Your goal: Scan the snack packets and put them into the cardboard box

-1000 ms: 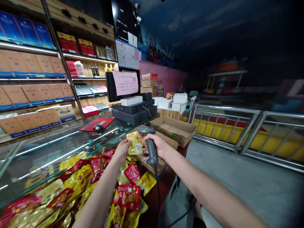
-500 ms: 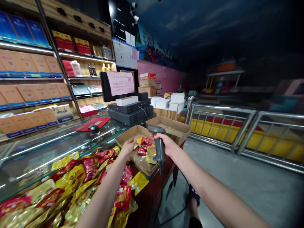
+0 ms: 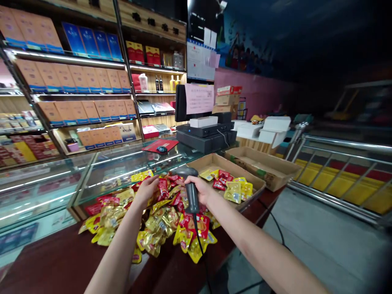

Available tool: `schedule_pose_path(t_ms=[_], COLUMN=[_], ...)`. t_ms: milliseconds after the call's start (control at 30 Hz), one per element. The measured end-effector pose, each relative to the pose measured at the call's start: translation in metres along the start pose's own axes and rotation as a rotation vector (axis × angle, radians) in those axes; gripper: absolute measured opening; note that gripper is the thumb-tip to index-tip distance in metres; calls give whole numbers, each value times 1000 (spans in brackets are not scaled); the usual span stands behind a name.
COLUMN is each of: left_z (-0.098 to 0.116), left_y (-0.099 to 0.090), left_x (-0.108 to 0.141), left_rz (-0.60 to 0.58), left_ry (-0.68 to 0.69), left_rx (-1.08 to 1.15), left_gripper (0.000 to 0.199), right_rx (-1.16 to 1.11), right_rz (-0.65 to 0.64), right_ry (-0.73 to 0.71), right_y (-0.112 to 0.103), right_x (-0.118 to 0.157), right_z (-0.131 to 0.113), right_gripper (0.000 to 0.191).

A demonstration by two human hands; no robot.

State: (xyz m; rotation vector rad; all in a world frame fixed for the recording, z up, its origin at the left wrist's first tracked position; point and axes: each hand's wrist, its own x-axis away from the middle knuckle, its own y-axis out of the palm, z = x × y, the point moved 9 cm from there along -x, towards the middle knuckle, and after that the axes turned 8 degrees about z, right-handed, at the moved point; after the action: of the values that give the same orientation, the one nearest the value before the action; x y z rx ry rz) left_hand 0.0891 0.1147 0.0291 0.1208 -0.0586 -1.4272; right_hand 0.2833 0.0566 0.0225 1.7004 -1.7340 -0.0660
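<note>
The right hand (image 3: pixel 202 191) has its fingers closed around a barcode scanner (image 3: pixel 192 197); the left hand (image 3: pixel 146 188), fingers loosely open, is just above snack packets (image 3: pixel 162 220).

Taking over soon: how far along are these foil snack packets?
Done: a few yellow and red packets sit in the brown cardboard tray. In hand: the right hand grips a grey barcode scanner; the left hand touches the large red-and-gold foil packet pile. Left: that pile.
</note>
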Motion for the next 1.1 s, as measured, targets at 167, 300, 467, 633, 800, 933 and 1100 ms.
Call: schedule_pose_path(t_ms=[167, 300, 467, 633, 800, 933, 1100], left_z=[4, 6, 6, 15, 37, 11, -16], left_y=[-41, -43, -26, -34, -49, -22, 14], left_x=[3, 13, 27, 23, 17, 10, 11], left_rz=[20, 28, -2, 51, 129, 6, 103], left_ry=[92, 259, 428, 437, 403, 262, 320], left_rx=[-281, -730, -1169, -1169, -663, -358, -334], left_gripper=[35, 36, 29, 20, 23, 30, 42], right_rx=[9, 10, -22, -97, -201, -201, -207], right_rz=[-17, -49, -41, -60, -115, -70, 40], right_ry=[77, 130, 158, 163, 66, 28, -8], right_y=[36, 56, 63, 60, 53, 38, 4], right_x=[-14, -28, -45, -43, -26, -16, -13], right_z=[40, 66, 81, 78, 57, 47, 42], right_gripper=[10, 11, 11, 12, 17, 22, 26])
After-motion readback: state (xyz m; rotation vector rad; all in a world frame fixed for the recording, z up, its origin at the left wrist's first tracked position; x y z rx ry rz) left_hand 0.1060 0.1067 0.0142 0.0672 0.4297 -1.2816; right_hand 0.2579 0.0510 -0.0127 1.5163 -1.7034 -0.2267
